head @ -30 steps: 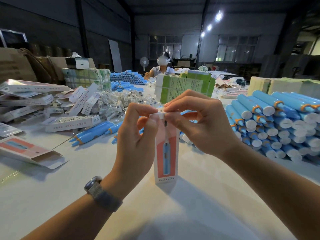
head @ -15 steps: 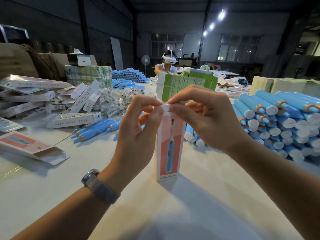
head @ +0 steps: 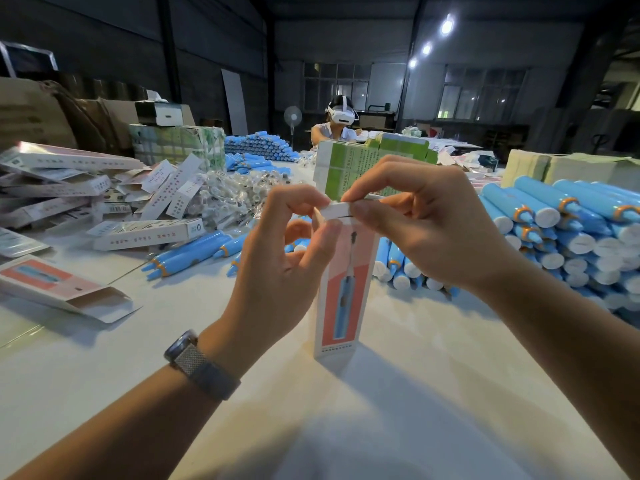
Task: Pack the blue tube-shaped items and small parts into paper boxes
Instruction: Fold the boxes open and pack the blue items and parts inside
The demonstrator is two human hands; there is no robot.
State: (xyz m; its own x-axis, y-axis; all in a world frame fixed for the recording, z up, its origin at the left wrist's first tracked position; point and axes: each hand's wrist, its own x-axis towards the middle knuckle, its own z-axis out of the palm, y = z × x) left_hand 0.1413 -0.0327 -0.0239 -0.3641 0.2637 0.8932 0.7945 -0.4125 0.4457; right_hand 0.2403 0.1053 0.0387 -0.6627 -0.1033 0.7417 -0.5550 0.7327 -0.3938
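A tall white and coral paper box [head: 343, 292] printed with a blue tube stands upright on the white table [head: 398, 393] in front of me. My left hand [head: 277, 275] pinches the box's top end from the left between thumb and forefinger. My right hand [head: 422, 230] pinches the white top flap from the right. What is inside the box is hidden. A big stack of blue tube-shaped items [head: 568, 233] lies at the right. Loose blue tubes [head: 194, 254] lie behind my left hand. A heap of small parts in clear bags [head: 228, 199] lies further back.
An open flat box [head: 59, 285] lies at the left, with a pile of packed and unfolded boxes [head: 69, 188] behind it. Green and white cartons [head: 349, 168] stand behind my hands. A person in a headset [head: 337, 123] sits at the far end.
Both hands and the box's top have risen slightly in view and kept working the top flap. The box still stands on the table.
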